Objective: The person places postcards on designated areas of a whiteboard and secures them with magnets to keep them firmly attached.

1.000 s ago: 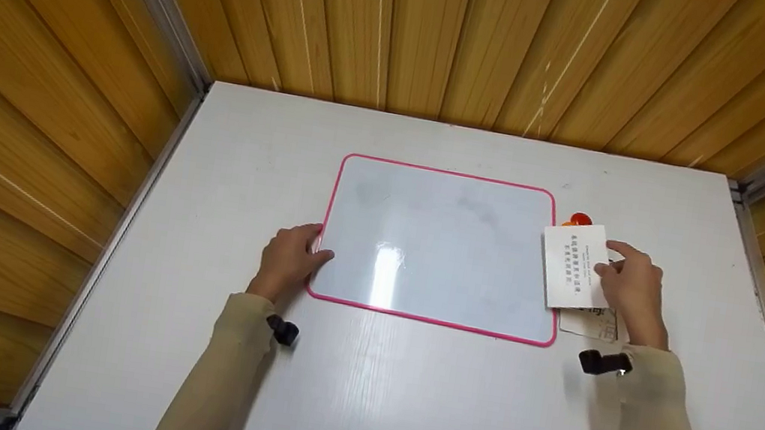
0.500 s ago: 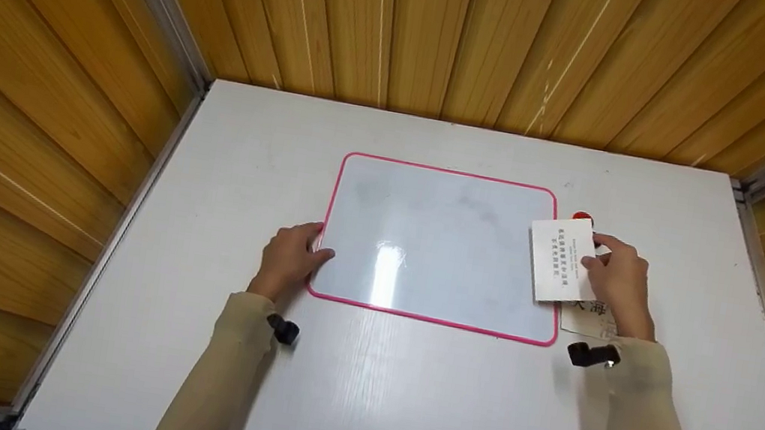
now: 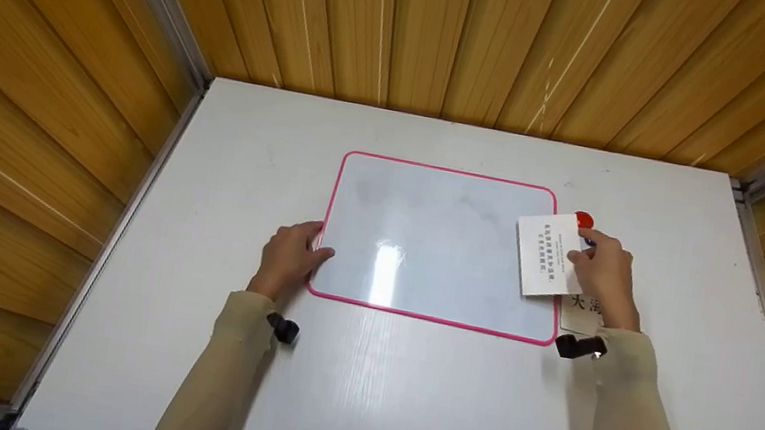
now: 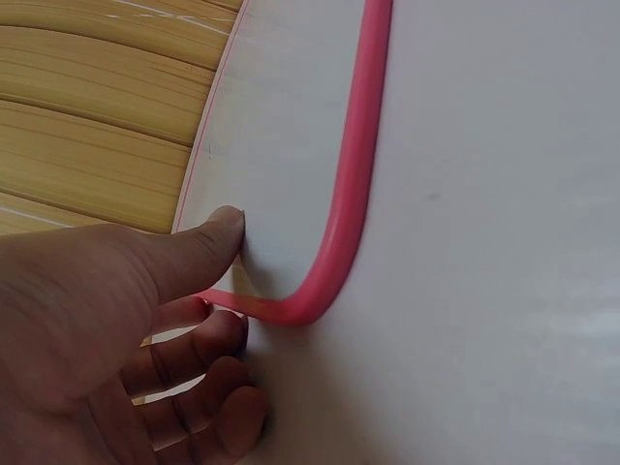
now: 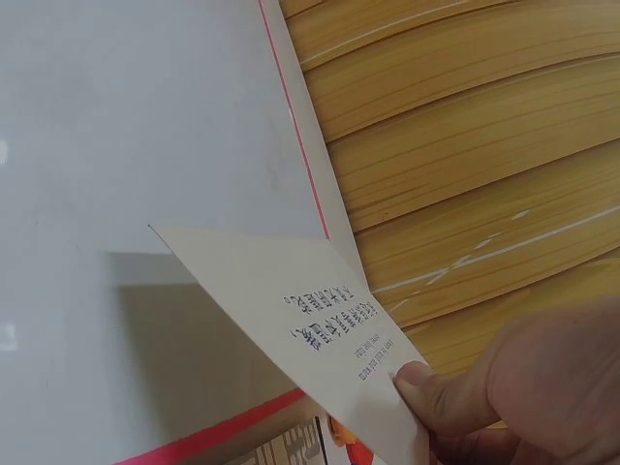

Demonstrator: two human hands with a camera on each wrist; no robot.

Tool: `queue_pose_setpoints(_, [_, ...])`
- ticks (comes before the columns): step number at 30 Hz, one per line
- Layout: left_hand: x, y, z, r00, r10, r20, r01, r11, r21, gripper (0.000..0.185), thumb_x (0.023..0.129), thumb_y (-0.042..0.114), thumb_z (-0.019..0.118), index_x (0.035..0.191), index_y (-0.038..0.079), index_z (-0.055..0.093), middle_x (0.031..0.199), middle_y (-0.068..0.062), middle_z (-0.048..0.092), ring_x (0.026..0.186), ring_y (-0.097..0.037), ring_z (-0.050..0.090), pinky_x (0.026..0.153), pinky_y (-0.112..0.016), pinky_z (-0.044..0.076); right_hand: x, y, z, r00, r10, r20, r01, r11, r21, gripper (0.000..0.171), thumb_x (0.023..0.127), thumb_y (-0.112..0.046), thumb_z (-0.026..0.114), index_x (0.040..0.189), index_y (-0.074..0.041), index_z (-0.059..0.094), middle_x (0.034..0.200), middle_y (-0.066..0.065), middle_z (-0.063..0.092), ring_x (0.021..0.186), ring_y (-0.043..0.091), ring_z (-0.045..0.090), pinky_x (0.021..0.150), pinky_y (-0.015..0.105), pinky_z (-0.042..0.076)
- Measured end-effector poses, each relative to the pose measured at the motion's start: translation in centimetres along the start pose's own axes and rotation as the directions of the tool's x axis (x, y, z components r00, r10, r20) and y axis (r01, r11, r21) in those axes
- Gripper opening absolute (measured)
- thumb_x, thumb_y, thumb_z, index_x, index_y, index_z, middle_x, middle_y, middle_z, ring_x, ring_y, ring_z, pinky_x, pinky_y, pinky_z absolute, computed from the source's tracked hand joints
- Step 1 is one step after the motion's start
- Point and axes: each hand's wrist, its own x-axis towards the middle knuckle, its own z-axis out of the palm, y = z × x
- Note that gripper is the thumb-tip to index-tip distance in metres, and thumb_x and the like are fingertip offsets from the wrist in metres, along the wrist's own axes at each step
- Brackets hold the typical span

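A whiteboard (image 3: pixel 438 246) with a pink frame lies flat on the white table. My left hand (image 3: pixel 289 258) holds its left edge near the front corner; in the left wrist view the thumb (image 4: pixel 208 247) lies over the board and the fingers curl at the pink rim (image 4: pixel 339 232). Between thumb and fingers, my right hand (image 3: pixel 605 270) pinches the right edge of a white card (image 3: pixel 544 258) printed with dark Chinese characters. The card is tilted above the board's right edge. Its shadow falls on the board in the right wrist view.
Just right of the board, a second card (image 3: pixel 579 320) with large characters lies partly under the right hand. A red round object (image 3: pixel 584 220) sits behind the held card. Wooden plank walls (image 3: pixel 417 30) border the table's (image 3: pixel 356 393) back and sides.
My right hand has moved left with the white card, bringing it further over the board and uncovering more of the red object. My left hand has stayed in place.
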Motion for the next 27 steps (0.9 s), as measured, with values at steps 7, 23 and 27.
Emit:
queue_pose_setpoints(7, [0.0,0.0,0.2,1.0,-0.007,0.004,0.007,1.0,-0.016,0.06,0.091,0.029,0.079,0.144,0.008,0.06,0.124,-0.013,0.071,0.105,-0.027,0.064,0.1,-0.048,0.051,0.3,-0.9,0.7,0.999,0.019,0.027,-0.02,0.999,0.027,0.054,0.102,-0.009,0.06,0.153,0.001,0.044,0.116,0.027,0.062,0.095,0.033,0.055,0.076,0.039,0.046])
queue_pose_setpoints(23, [0.0,0.2,0.1,1.0,0.012,-0.006,-0.012,1.0,-0.01,0.058,0.092,0.027,0.079,0.143,0.006,0.061,0.117,-0.011,0.073,0.094,-0.024,0.061,0.091,-0.046,0.053,1.1,-1.5,2.6,1.0,0.008,0.017,-0.008,1.0,0.022,0.051,0.101,-0.009,0.06,0.15,0.002,0.048,0.113,0.029,0.063,0.093,0.035,0.057,0.077,0.041,0.049])
queue_pose_setpoints(27, [0.0,0.2,0.1,1.0,0.018,-0.006,-0.018,1.0,-0.003,0.058,0.091,0.027,0.079,0.142,0.006,0.061,0.104,-0.01,0.073,0.087,-0.023,0.059,0.086,-0.044,0.053,1.3,-1.8,2.9,1.0,0.021,0.021,-0.022,0.999,0.025,0.052,0.101,-0.009,0.06,0.15,0.002,0.048,0.112,0.028,0.064,0.091,0.034,0.057,0.075,0.039,0.049])
